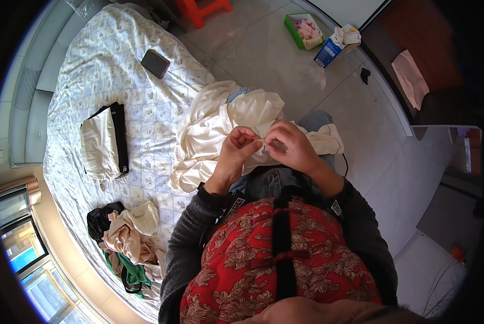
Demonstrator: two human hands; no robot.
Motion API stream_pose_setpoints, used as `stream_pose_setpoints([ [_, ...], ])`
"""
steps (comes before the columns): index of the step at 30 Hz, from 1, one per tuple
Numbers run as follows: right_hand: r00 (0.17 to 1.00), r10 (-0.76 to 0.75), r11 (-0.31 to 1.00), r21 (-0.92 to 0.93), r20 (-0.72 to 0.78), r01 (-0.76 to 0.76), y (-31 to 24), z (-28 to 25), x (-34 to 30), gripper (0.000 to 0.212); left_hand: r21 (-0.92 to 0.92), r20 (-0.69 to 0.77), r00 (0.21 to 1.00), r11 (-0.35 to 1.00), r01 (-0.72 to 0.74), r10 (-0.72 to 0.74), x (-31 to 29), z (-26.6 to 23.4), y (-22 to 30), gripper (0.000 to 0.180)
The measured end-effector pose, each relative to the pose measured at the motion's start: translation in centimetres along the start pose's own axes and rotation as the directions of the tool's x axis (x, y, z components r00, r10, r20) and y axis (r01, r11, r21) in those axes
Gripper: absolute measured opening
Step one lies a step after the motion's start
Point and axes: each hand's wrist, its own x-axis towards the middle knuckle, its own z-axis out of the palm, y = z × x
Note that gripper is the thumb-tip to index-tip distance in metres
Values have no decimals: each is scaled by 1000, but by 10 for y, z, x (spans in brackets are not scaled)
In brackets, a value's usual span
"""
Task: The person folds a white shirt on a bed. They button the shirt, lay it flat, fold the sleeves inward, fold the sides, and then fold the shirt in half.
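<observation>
A cream satiny garment (201,127) lies across my lap and spills onto the bed at the left, with one part hanging over my right knee. My left hand (235,154) pinches a small bit of it between thumb and forefinger. Close beside it, fingertips nearly touching, my right hand (293,147) pinches the same spot from the other side. The cloth between the fingertips is too small to make out in detail. A blue denim patch shows from under the garment's far edge.
On the patterned bedsheet (145,124) lie a dark phone (155,63), a folded cream and black stack (103,143) and a heap of mixed clothes (131,240). On the floor stand a green box of pink cloth (305,32), a blue carton (328,53) and an orange stool (199,16).
</observation>
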Motion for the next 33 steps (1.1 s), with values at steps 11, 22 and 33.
stream_pose_setpoints([
  [11,996,-93,994,56,-16,94,11,7,15,17,-115,-28,1000,993,7,-10,12,-11,2,30],
  [22,677,557,313,634,481,-707,37,4,15,17,841,427,644,-17,-541,634,7,18,5,40],
  [33,684,552,296,655,477,-696,48,-25,7,16,409,-10,991,904,126,-134,-9,-23,22,34],
])
